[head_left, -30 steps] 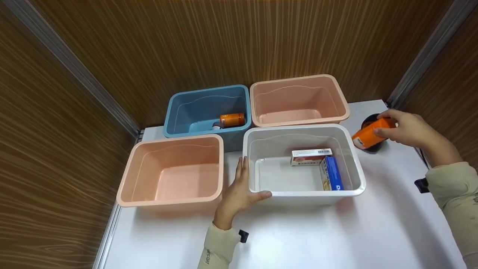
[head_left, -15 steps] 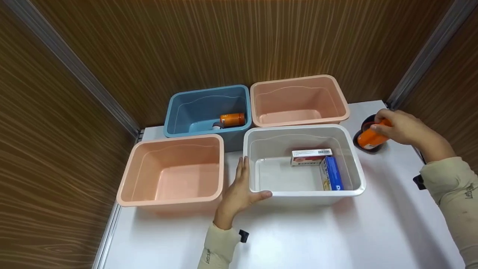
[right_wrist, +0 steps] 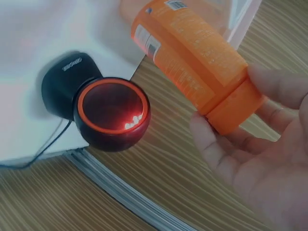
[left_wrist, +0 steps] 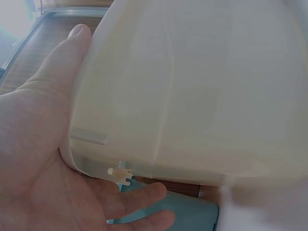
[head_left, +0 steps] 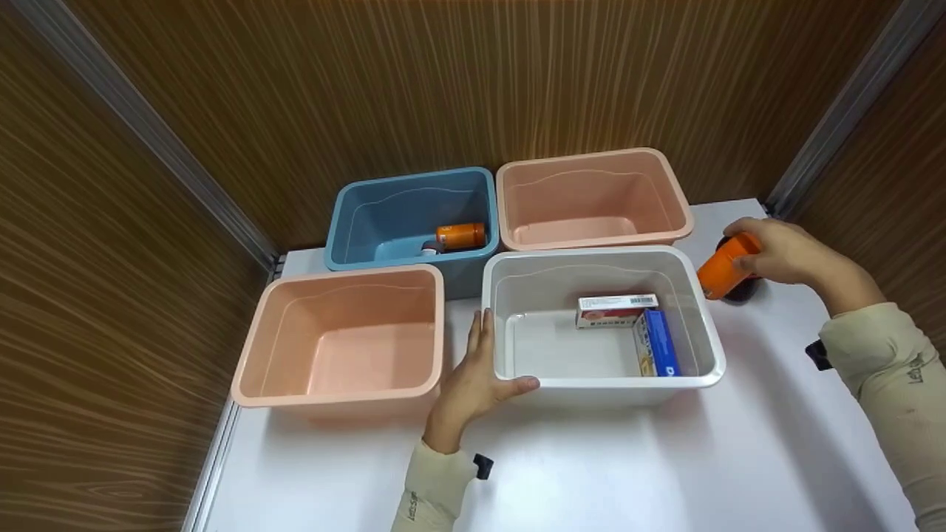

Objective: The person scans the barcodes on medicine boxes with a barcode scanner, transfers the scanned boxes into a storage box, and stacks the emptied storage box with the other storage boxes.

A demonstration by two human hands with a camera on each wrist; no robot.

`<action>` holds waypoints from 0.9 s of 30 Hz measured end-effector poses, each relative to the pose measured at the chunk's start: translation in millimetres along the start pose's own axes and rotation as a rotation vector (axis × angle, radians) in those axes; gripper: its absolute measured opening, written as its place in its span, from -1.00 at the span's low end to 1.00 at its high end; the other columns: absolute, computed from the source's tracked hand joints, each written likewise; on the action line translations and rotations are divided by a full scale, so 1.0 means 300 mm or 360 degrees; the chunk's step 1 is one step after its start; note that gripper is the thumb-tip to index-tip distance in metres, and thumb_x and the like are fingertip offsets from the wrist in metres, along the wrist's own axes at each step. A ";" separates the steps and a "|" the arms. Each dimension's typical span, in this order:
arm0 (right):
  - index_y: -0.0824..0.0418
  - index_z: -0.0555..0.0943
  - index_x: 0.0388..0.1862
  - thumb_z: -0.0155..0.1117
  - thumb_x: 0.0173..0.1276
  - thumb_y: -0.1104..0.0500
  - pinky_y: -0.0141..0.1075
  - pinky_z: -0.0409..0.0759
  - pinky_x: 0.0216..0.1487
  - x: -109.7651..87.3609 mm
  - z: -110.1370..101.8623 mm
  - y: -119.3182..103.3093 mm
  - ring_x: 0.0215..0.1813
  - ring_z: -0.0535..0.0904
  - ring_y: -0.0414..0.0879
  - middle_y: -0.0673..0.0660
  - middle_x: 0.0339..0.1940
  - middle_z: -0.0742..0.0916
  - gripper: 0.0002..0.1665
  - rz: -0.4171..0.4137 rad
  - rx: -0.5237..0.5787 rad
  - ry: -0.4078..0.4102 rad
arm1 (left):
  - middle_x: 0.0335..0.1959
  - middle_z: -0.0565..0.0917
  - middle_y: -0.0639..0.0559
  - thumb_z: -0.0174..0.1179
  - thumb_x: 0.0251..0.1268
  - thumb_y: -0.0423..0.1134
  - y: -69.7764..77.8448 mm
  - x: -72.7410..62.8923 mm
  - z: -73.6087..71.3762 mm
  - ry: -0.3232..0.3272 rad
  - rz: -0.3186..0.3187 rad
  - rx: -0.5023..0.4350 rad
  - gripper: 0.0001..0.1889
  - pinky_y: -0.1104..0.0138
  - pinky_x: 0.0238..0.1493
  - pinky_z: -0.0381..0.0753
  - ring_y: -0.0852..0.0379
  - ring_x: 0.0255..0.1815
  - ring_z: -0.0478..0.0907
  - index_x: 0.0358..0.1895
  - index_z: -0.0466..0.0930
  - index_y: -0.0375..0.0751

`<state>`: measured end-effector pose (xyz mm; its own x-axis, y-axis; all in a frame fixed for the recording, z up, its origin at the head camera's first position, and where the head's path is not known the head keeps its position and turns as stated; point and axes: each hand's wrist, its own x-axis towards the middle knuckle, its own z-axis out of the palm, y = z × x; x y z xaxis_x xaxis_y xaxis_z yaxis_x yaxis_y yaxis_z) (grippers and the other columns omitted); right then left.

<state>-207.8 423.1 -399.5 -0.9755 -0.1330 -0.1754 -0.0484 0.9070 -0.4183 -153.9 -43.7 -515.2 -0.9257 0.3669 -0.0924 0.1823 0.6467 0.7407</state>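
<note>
At the far right, my right hand (head_left: 787, 251) grips an orange bottle (head_left: 720, 272) by its cap end and holds it tilted above the table. In the right wrist view, the bottle (right_wrist: 192, 57) shows a barcode and small print. Beside it is a black desktop barcode scanner (right_wrist: 113, 113) with an orange ring and a red glow. My left hand (head_left: 469, 388) rests on the near left corner of the white bin (head_left: 599, 383), fingers straight along its side and thumb along its front. Two medicine boxes lie inside this bin, one red and white (head_left: 615, 310), one blue (head_left: 660, 343).
A blue bin (head_left: 410, 181) at the back left holds another orange bottle (head_left: 460, 236) and a small white item with a dark top (head_left: 431, 248). Pink bins stand at the back right (head_left: 591, 157) and front left (head_left: 340, 403). Wood-grain walls (head_left: 473, 89) enclose the white table (head_left: 591, 473).
My right hand turns the orange bottle by the scanner, swinging it onto the scanner's base and then back left toward the white bin. My left hand stays in place.
</note>
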 end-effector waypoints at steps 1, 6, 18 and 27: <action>0.45 0.41 0.30 0.25 0.34 0.33 0.34 0.41 0.04 0.000 -0.001 0.002 -0.02 0.42 0.39 0.56 0.05 0.53 -0.44 -0.0003 -0.0031 0.0000 | 0.67 -0.35 0.01 0.41 -0.11 0.48 0.001 0.000 0.000 -0.0001 -0.0005 0.0008 0.44 -0.20 0.31 0.32 -0.22 0.51 0.18 0.66 -0.41 0.01; 0.43 0.46 0.21 0.28 0.21 0.37 0.29 0.48 -0.02 -0.001 -0.005 0.007 -0.09 0.45 0.35 0.52 -0.04 0.53 -0.45 0.0039 -0.0125 -0.0027 | 0.67 -0.35 0.01 0.41 -0.13 0.49 0.002 0.000 0.004 0.0007 -0.0003 0.0008 0.44 -0.21 0.26 0.37 -0.25 0.48 0.23 0.66 -0.41 0.03; 0.35 0.41 -0.01 0.33 0.34 0.29 0.15 0.59 -0.14 0.017 -0.020 0.019 -0.13 0.48 0.31 0.43 -0.14 0.56 -0.65 0.0045 -0.0023 0.0007 | 0.67 -0.33 -0.01 0.42 -0.12 0.48 -0.001 0.005 0.005 0.0004 0.0006 -0.0016 0.44 -0.18 0.24 0.40 -0.26 0.46 0.25 0.66 -0.40 0.02; 0.44 0.47 0.16 0.32 0.32 0.22 0.18 0.55 -0.12 0.003 -0.044 0.017 -0.13 0.52 0.31 0.49 -0.11 0.60 -0.50 0.0072 -0.0092 -0.0057 | 0.67 -0.33 0.01 0.42 -0.13 0.48 -0.003 0.004 0.005 0.0007 -0.0003 -0.0028 0.44 -0.17 0.26 0.39 -0.25 0.46 0.25 0.66 -0.41 0.04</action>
<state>-211.9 432.8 -389.9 -0.9687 -0.1044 -0.2250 -0.0177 0.9339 -0.3571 -154.6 -42.7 -516.9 -0.9274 0.3629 -0.0910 0.1748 0.6354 0.7521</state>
